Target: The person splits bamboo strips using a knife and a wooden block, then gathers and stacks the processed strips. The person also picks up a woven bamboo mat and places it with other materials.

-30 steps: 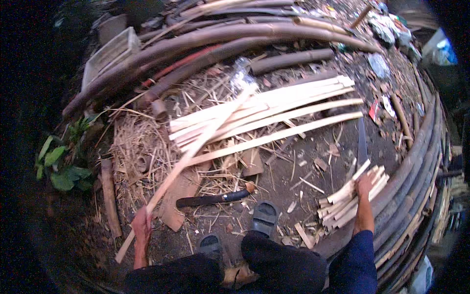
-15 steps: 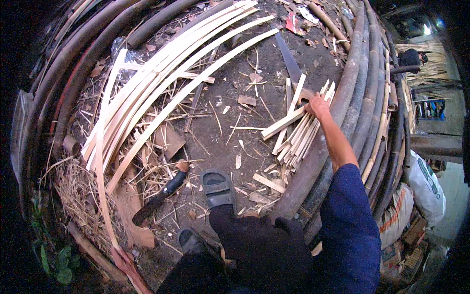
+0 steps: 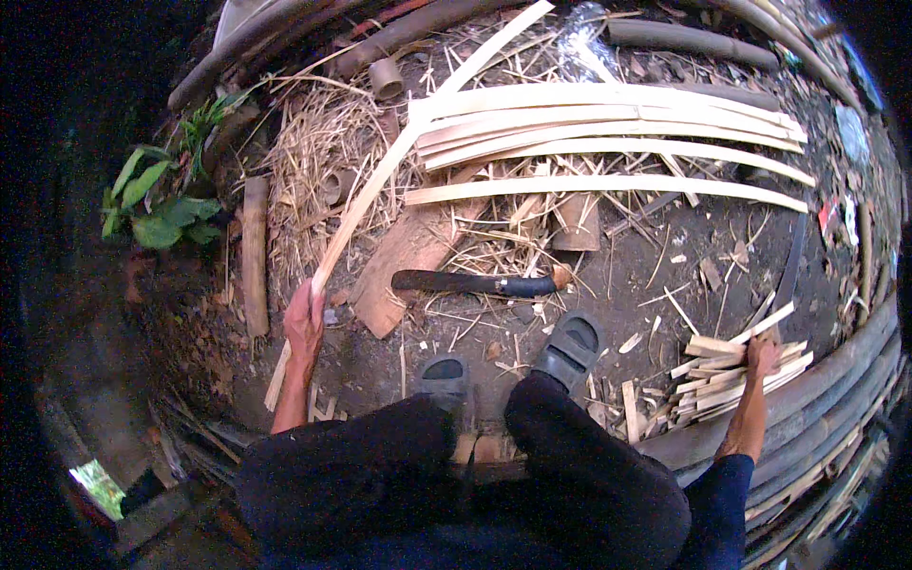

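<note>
My left hand (image 3: 304,321) is closed round a long, pale bamboo strip (image 3: 370,195). The strip slants up and away to the right, across the left ends of several other long strips (image 3: 608,125) lying on the ground. At the right, my right hand (image 3: 762,353) is closed on short bamboo strips (image 3: 708,388) at a loose pile; its fingertips are partly hidden. Between my hands, in front of my feet, lies a machete (image 3: 465,282) with a dark blade and a black-wrapped handle. A saw blade (image 3: 792,258) lies beyond the short pile.
Thick bamboo poles (image 3: 798,413) run along the right side, and more poles (image 3: 408,40) lie at the far edge. A flat wooden board (image 3: 404,261) lies beside the machete. Shavings (image 3: 313,157) and dirt cover the ground. A green plant (image 3: 157,204) grows at the left.
The view has swung to the left, bringing my left hand and its strip further into the picture. My right hand stays at the short pile.
</note>
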`<state>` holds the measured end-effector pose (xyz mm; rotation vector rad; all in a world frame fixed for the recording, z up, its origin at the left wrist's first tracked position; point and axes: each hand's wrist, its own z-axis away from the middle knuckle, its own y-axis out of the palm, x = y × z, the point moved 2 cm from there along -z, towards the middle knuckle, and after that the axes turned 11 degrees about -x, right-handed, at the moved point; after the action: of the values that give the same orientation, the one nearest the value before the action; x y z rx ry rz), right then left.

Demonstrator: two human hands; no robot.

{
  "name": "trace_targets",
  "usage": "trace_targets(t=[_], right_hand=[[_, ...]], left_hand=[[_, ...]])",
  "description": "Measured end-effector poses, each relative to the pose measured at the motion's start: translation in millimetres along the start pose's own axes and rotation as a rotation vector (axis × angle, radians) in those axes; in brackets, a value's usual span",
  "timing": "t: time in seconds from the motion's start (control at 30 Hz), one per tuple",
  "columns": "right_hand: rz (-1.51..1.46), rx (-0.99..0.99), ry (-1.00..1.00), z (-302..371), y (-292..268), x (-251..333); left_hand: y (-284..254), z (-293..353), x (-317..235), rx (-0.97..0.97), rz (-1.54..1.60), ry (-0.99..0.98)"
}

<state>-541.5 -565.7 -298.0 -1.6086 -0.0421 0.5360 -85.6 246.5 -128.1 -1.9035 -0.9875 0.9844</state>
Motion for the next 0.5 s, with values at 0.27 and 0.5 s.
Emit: trace_targets(t=[0.27, 0.5], right_hand=[[-0.416, -0.177, 0.117, -4, -46, -14], [-1.621, 0.303, 0.308, 6, -166, 31]], left_hand=[[-5, 7, -14, 0.085, 0.027, 0.057], [13, 3, -8, 0.109, 0.052, 0.150]])
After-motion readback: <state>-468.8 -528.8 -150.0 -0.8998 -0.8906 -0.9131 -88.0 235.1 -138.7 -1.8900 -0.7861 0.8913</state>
